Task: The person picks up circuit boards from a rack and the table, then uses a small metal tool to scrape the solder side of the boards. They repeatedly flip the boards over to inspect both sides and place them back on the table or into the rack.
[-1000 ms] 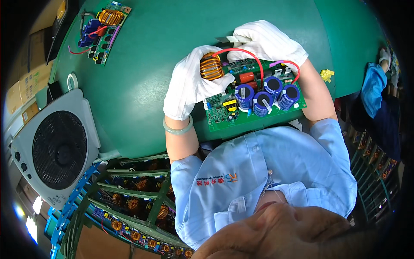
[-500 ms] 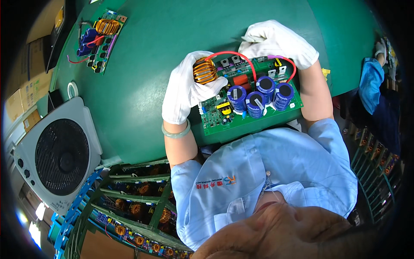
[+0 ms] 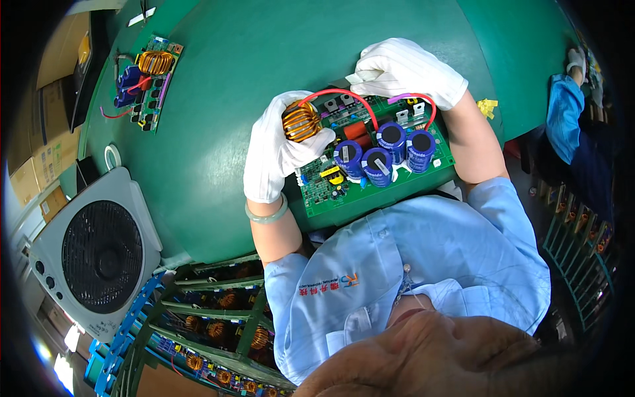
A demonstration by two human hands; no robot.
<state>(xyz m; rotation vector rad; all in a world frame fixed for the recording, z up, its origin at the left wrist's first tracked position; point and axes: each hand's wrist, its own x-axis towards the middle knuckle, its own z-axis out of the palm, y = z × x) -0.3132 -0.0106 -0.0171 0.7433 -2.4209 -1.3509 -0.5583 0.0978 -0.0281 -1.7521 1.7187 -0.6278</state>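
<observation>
A green circuit board [image 3: 316, 202] is in front of me, close to my body. My left hand [image 3: 264, 153], in a white glove, grips its left end, with thumb and fingers around a copper-wound coil [image 3: 301, 121]. Beyond the board's far edge, my gloved right hand [image 3: 411, 71] is closed, fingertips pinched at a small grey piece that is mostly hidden. Several blue capacitors [image 3: 378, 167] stand on the near right part of the board. A red wire [image 3: 345, 94] arches from the coil towards them. Another red wire [image 3: 431, 109] with a purple end loops at the right.
A second circuit board [image 3: 155, 92] lies far left on the green table [image 3: 218, 59]. A grey fan [image 3: 102, 255] stands at the left. Green racks [image 3: 225, 304] hold several boards below it. Another person's blue sleeve [image 3: 564, 122] shows far right, near a yellow scrap [image 3: 487, 108].
The whole view has shifted a little. Both hands and the circuit board appear slightly further left, the board also lower. The left hand keeps its grip; the right stays closed at the far edge.
</observation>
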